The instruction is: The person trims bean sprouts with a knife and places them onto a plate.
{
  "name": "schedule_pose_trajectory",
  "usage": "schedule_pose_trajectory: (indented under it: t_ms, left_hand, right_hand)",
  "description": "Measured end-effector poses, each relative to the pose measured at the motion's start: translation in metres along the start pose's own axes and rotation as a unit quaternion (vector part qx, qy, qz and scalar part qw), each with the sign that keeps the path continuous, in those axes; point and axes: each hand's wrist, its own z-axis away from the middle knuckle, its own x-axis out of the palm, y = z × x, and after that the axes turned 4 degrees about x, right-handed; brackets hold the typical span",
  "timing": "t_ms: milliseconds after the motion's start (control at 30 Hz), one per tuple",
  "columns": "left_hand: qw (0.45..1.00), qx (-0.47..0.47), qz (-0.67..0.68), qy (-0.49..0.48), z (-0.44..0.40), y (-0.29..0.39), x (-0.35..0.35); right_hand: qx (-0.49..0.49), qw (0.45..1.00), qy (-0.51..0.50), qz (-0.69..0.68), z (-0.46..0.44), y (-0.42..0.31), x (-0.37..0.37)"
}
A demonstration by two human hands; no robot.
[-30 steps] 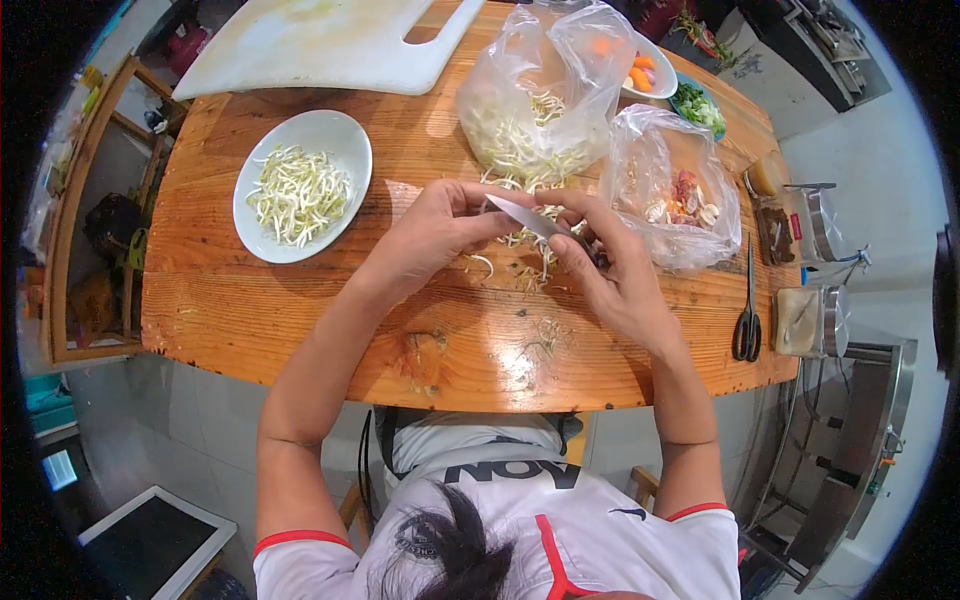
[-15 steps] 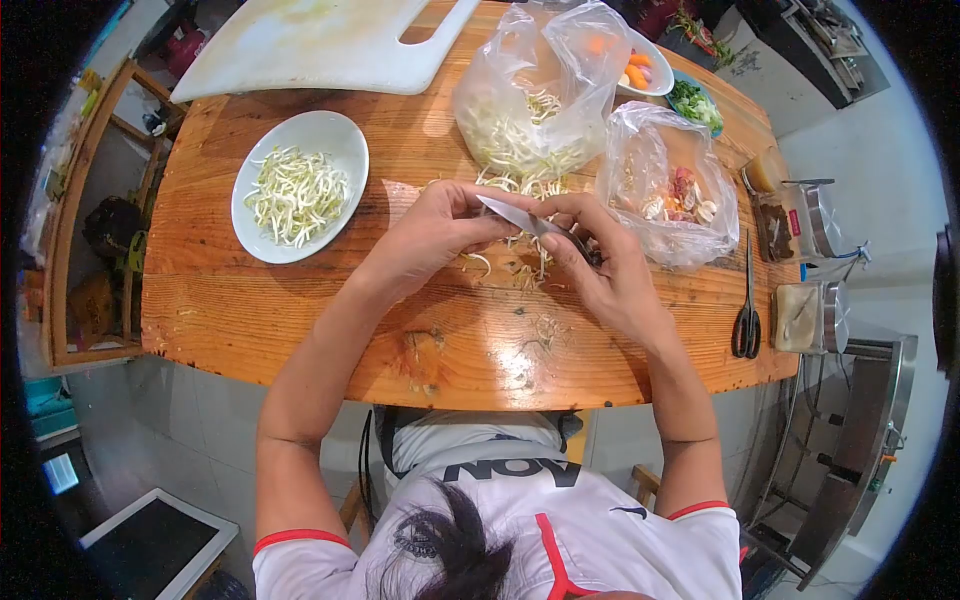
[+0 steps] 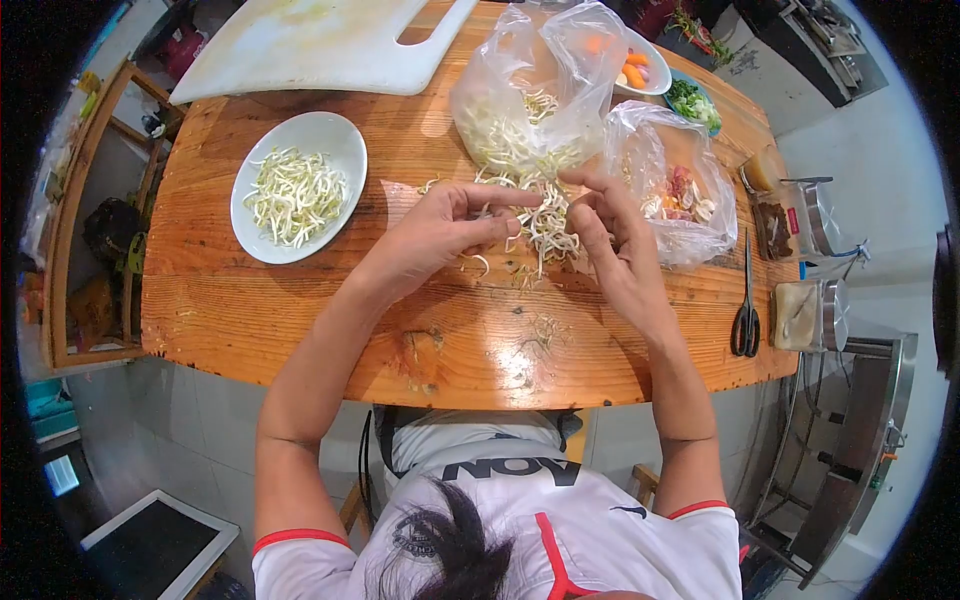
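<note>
Both hands (image 3: pixel 440 232) over loose bean sprouts on a wooden table

The left hand (image 3: pixel 438 236) reaches in from the left side of a small pile of bean sprouts (image 3: pixel 548 222), its index finger and thumb stretched toward the pile with a narrow gap between them. Whether a sprout is pinched there is too small to tell. The right hand (image 3: pixel 622 250) is on the pile's other side, index finger extended and the remaining fingers bent inward. What it grasps, if anything, cannot be made out. The two hands are apart, with the pile between and partly behind them on the table (image 3: pixel 290 330).

A pinkish sheet (image 3: pixel 398 200) shows at the pile's left, beside the left hand. Just beyond the pile stands an open clear bag (image 3: pixel 590 60) with more sprouts inside. A second clear bag (image 3: pixel 632 140), near the right hand, contains reddish pieces and whitish ones. Behind the bags are a white dish (image 3: pixel 655 62) with orange pieces and a blue-green dish (image 3: pixel 712 100) of chopped greens.

To the left, well apart from the hands, a white oval bowl (image 3: pixel 350 165) holds a heap of sprouts. Behind it lies a white cutting board (image 3: pixel 300 50) with a handle slot. Toward the right edge, black-handled scissors (image 3: pixel 746 325) lie with their blades pointing away from the person, beside lidded jars (image 3: pixel 797 318).
</note>
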Motion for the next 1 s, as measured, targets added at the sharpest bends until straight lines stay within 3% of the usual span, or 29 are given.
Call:
schedule_pose_trajectory:
  t_ms: [67, 167, 367, 467, 600, 933, 1000]
  left_hand:
    - [1.0, 0.002, 0.005, 0.003, -0.001, 0.0, 0.001]
    - [1.0, 0.001, 0.006, 0.004, -0.001, -0.001, 0.002]
    - [0.999, 0.009, 0.016, 0.035, -0.003, 0.003, -0.007]
    - [0.988, 0.039, 0.133, 0.074, -0.002, 0.003, -0.018]
    - [0.962, 0.071, 0.256, 0.069, -0.002, 0.007, -0.034]
    - [0.958, 0.061, 0.263, 0.097, 0.0, 0.009, -0.033]
    - [0.959, 0.052, 0.255, 0.109, 0.002, 0.009, -0.033]
  right_hand:
    - [-0.02, 0.999, -0.008, 0.049, -0.001, 0.005, -0.002]
    - [0.034, 0.998, -0.046, 0.041, 0.002, -0.008, 0.0]
    - [-0.031, 0.992, 0.046, 0.111, -0.002, 0.005, 0.0]
    - [-0.108, 0.966, 0.046, 0.231, -0.001, -0.001, 0.0]
    - [-0.145, 0.953, -0.016, 0.267, 0.007, 0.011, 0.008]
    - [-0.174, 0.928, -0.133, 0.301, 0.014, 0.019, 0.037]
    - [-0.189, 0.928, -0.117, 0.299, 0.01, 0.024, 0.039]
